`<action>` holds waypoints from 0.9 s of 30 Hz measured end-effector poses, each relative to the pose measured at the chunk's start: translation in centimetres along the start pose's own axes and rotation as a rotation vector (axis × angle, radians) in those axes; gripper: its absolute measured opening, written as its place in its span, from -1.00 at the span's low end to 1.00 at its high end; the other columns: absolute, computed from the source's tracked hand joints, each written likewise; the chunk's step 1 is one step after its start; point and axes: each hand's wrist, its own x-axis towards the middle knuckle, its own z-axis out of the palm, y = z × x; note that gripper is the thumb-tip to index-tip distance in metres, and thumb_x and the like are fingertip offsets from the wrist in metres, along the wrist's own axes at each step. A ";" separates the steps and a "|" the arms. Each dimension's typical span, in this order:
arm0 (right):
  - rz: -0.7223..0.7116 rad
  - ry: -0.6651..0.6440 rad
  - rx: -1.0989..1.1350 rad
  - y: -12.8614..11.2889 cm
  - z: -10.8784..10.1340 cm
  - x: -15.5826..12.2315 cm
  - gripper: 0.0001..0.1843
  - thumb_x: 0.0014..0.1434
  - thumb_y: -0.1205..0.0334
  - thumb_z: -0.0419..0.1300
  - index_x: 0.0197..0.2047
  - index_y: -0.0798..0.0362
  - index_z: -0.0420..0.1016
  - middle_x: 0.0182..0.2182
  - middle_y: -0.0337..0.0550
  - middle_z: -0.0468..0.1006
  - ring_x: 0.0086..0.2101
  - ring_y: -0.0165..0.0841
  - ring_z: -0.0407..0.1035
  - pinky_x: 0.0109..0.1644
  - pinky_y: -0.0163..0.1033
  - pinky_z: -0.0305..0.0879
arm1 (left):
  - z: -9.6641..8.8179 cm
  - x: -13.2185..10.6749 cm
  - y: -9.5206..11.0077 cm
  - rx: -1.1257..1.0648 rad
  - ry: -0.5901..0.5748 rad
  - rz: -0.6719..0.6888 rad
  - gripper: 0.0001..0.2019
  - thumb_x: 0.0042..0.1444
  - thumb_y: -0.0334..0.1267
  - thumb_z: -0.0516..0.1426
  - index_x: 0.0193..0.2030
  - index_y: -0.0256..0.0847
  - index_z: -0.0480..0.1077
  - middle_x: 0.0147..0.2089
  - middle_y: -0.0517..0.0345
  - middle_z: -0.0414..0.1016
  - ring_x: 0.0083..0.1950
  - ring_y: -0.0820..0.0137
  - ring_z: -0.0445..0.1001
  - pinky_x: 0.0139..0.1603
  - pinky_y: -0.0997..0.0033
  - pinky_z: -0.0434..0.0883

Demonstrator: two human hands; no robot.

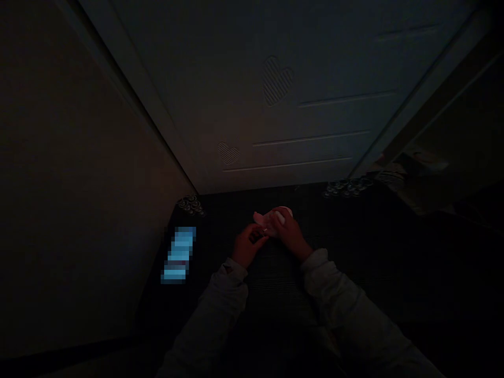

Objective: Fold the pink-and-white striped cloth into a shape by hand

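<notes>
In dim light, a pale pinkish item [260, 217], soft-looking and perhaps cloth, lies at the middle of the dark table, partly under my hands. My right hand [288, 231] is closed over it, with a whitish part showing between thumb and fingers. Close beside it, my left hand [248, 244] has its fingers curled and the fingertips drawn together at the item's near edge. A small bright spot shows by those fingertips, too dark and small to name. Both wrists come out of light, bunched sleeves.
A lit phone-like screen [179, 255], blurred out, lies on the table [271, 278] to the left. Small ring-like shiny things cluster at the back left [191, 205] and back right [346, 187]. Behind stands a pale panel [244, 110] with raised hearts; a wall [86, 184] rises at left.
</notes>
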 end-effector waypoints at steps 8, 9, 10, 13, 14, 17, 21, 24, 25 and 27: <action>-0.020 -0.101 -0.051 -0.3 0.0 -0.3 -0.55 0.00 0.06 0.08 -0.06 0.09 0.23 -0.11 -0.02 0.34 -0.13 -0.24 0.27 -0.09 -0.14 0.22 | 0.0 0.1 0.0 -0.026 0.004 -0.029 -0.71 -0.11 -0.19 0.18 -0.23 -0.21 0.31 -0.36 0.20 0.39 -0.37 0.47 0.33 -0.35 0.47 0.28; -0.030 -0.099 -0.055 -0.3 0.1 -0.3 -0.57 0.02 0.06 0.07 -0.07 0.09 0.23 -0.12 -0.01 0.34 -0.13 -0.24 0.27 -0.08 -0.14 0.21 | 0.0 0.1 0.0 -0.022 0.003 -0.025 -0.71 -0.11 -0.19 0.18 -0.22 -0.21 0.31 -0.35 0.20 0.39 -0.36 0.47 0.33 -0.35 0.47 0.28; -0.039 -0.090 -0.057 -0.3 0.1 -0.2 -0.60 0.04 0.07 0.05 -0.08 0.10 0.24 -0.13 -0.01 0.35 -0.13 -0.25 0.27 -0.08 -0.14 0.21 | 0.0 0.1 0.0 -0.016 0.006 -0.022 -0.71 -0.11 -0.20 0.18 -0.22 -0.21 0.31 -0.35 0.19 0.39 -0.36 0.47 0.33 -0.34 0.46 0.28; -0.059 -0.049 -0.050 -0.2 0.1 -0.1 -0.68 0.11 0.08 -0.05 -0.14 0.09 0.27 -0.18 -0.03 0.38 -0.14 -0.27 0.27 -0.06 -0.15 0.19 | 0.0 0.1 0.0 0.006 0.007 -0.010 -0.72 -0.10 -0.21 0.17 -0.22 -0.20 0.31 -0.36 0.20 0.39 -0.36 0.47 0.33 -0.34 0.47 0.28; -0.058 -0.035 -0.045 -0.2 0.1 -0.1 -0.69 0.13 0.08 -0.08 -0.15 0.08 0.28 -0.19 -0.04 0.39 -0.15 -0.28 0.28 -0.06 -0.15 0.19 | 0.0 0.1 0.0 0.011 0.006 -0.007 -0.73 -0.10 -0.22 0.17 -0.22 -0.20 0.31 -0.36 0.20 0.39 -0.36 0.47 0.32 -0.34 0.47 0.28; -0.043 -0.033 -0.026 -0.1 0.0 -0.1 -0.69 0.17 0.09 -0.13 -0.16 0.06 0.28 -0.22 -0.06 0.39 -0.17 -0.29 0.29 -0.08 -0.16 0.20 | 0.0 0.0 0.2 0.006 -0.007 -0.007 -0.77 -0.08 -0.21 0.16 -0.25 -0.20 0.32 -0.36 0.20 0.39 -0.36 0.48 0.32 -0.34 0.47 0.28; -0.023 -0.013 -0.018 0.0 -0.1 -0.1 -0.69 0.18 0.09 -0.16 -0.17 0.05 0.28 -0.22 -0.06 0.39 -0.18 -0.29 0.29 -0.10 -0.17 0.21 | 0.0 0.0 0.4 -0.005 -0.005 -0.009 -0.75 -0.10 -0.22 0.17 -0.25 -0.20 0.32 -0.36 0.20 0.40 -0.36 0.48 0.33 -0.34 0.47 0.28; -0.010 -0.008 -0.014 0.0 -0.1 0.0 -0.69 0.17 0.09 -0.16 -0.19 0.05 0.29 -0.24 -0.07 0.39 -0.20 -0.29 0.30 -0.11 -0.17 0.22 | 0.0 0.1 0.4 -0.003 0.003 -0.012 -0.76 -0.11 -0.22 0.17 -0.25 -0.20 0.32 -0.36 0.20 0.40 -0.37 0.48 0.32 -0.35 0.47 0.28; -0.011 -0.012 -0.013 0.0 -0.1 0.0 -0.69 0.17 0.08 -0.15 -0.19 0.05 0.29 -0.24 -0.07 0.39 -0.20 -0.29 0.30 -0.11 -0.17 0.22 | 0.0 0.1 0.3 -0.002 0.004 -0.016 -0.76 -0.11 -0.23 0.18 -0.25 -0.20 0.32 -0.37 0.21 0.40 -0.37 0.48 0.32 -0.36 0.47 0.28; -0.016 -0.023 -0.014 0.1 -0.1 -0.1 -0.70 0.15 0.07 -0.10 -0.17 0.05 0.28 -0.22 -0.07 0.38 -0.17 -0.29 0.28 -0.09 -0.16 0.22 | 0.0 0.1 0.3 -0.001 0.005 -0.023 -0.75 -0.11 -0.23 0.18 -0.24 -0.20 0.33 -0.37 0.21 0.39 -0.38 0.48 0.32 -0.36 0.48 0.28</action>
